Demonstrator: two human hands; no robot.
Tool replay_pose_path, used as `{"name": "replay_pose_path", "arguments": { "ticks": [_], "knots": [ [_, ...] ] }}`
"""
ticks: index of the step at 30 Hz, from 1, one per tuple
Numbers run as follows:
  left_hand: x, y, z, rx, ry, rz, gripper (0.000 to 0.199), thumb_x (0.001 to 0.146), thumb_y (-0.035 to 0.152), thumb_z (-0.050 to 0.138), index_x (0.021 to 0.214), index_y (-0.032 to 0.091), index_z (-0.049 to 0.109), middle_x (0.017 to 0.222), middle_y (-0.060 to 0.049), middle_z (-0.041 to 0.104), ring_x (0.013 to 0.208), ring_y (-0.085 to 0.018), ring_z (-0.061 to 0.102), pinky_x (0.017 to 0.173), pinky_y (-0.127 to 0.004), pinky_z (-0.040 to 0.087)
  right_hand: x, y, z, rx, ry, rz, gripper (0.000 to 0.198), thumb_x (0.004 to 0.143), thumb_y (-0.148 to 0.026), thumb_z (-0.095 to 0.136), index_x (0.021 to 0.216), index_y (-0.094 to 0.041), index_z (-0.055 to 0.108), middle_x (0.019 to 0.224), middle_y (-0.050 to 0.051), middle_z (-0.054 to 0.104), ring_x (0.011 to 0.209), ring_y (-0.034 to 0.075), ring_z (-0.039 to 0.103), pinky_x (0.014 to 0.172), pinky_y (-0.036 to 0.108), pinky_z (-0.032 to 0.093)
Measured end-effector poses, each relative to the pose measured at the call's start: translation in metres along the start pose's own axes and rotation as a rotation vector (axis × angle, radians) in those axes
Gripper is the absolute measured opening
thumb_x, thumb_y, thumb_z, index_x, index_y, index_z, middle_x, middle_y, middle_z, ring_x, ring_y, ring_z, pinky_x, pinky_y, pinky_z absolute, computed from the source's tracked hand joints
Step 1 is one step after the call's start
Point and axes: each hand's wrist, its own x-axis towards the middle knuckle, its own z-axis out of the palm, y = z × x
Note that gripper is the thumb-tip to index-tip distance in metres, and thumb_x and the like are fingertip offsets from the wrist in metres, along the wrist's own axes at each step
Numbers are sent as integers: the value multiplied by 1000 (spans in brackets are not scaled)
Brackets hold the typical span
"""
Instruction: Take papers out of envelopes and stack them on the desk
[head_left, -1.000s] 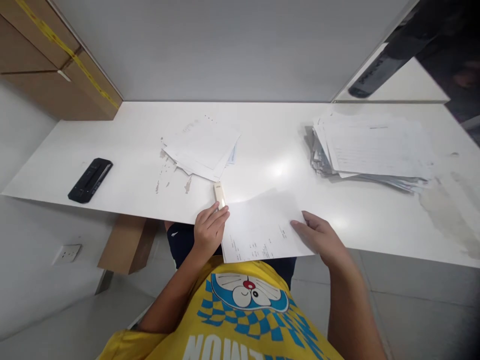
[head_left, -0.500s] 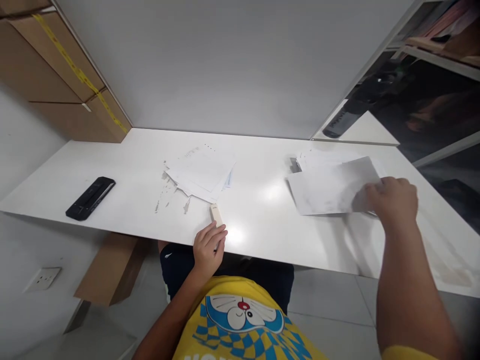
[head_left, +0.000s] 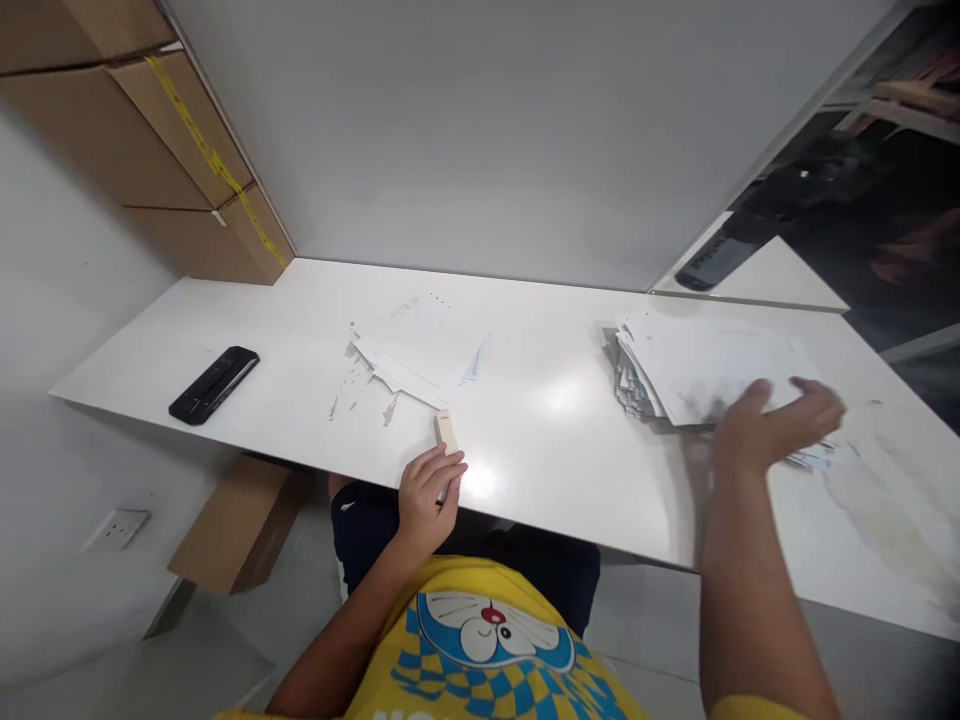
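Observation:
My left hand (head_left: 431, 495) is closed around the lower end of a small cream-coloured stapler-like stick (head_left: 446, 432) at the table's front edge; its exact kind is hard to make out. Just beyond its tip lie several loose white sheets (head_left: 424, 345), slightly fanned. Over on the right, a thick, uneven stack of paper (head_left: 682, 365) rests on the table. My right hand (head_left: 780, 425) is over the stack's near right corner, thumb and fingers apart, with nothing seen between them.
The white table (head_left: 532, 440) runs along a grey panel. A black phone-like device (head_left: 215, 385) lies at the left. Cardboard boxes (head_left: 225, 235) stand at the back left, and another box (head_left: 232, 520) is below the table. A dark bottle (head_left: 712, 258) shows behind the right end.
The sheet that my right hand held raised now lies on the stack, and the fingers have come off it. My left hand keeps its hold. The view has shifted slightly.

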Motion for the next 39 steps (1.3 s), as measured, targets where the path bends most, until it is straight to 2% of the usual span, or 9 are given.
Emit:
{"name": "replay_pose_path", "arguments": {
  "ticks": [1,4,10,16,20,25,30,35,39],
  "knots": [
    [3,1,-2,-28,-16,-11,23,92,12,53,105,23,69,104,-5,75,111,-23,66,89,-42,58,-11,-14,3,11,52,48,64,95,-54,25,136,-7,36,136,32,30,133,55,20,103,75,13],
    [14,-1,-8,-89,12,16,22,94,15,50,105,23,68,97,-6,75,103,-23,67,86,-43,59,-33,-34,15,-31,-84,-27,56,89,-54,49,128,-14,50,144,27,38,139,46,24,112,66,9],
    [55,-39,-25,-23,131,45,23,95,19,46,101,23,68,94,-6,74,101,-24,67,90,-46,56,-21,-6,34,-89,-118,-69,39,90,-42,46,111,-12,61,131,25,58,132,38,44,114,61,13],
    [100,-127,-31,278,-359,134,46,86,16,48,130,19,61,135,-11,62,134,-30,50,110,-56,41,-21,-11,27,-74,-205,-179,45,96,-46,42,125,-15,55,146,24,47,141,34,36,117,54,11],
    [101,-149,-23,329,-387,194,36,94,19,42,121,18,66,125,-11,68,123,-26,60,110,-53,40,-29,-18,27,-3,-198,-160,39,96,-44,41,123,-20,56,142,20,52,139,34,39,115,56,18],
    [104,-127,-22,284,-93,249,31,100,24,39,88,18,68,82,-8,73,78,-20,68,77,-37,52,-29,-24,29,75,-196,-162,43,94,-48,38,117,-19,60,133,17,57,136,32,43,113,55,27],
    [81,-78,-32,140,307,44,30,102,35,35,100,21,62,89,-8,68,86,-21,65,76,-36,52,-43,-58,11,232,-225,-145,37,93,-46,42,113,-22,61,126,16,60,132,33,46,115,57,27],
    [18,1,-24,-149,249,61,19,101,30,39,110,25,55,93,-7,65,88,-21,66,75,-37,56,-98,-111,-3,763,-514,40,69,82,-65,57,141,-35,40,149,9,44,141,32,36,114,54,33],
    [-9,40,-15,-378,118,44,19,100,18,39,110,24,53,92,-6,63,86,-18,65,71,-33,57,-126,-116,-2,986,-765,65,106,71,-71,69,155,-35,15,163,9,18,149,31,21,118,50,28]
  ]
}}
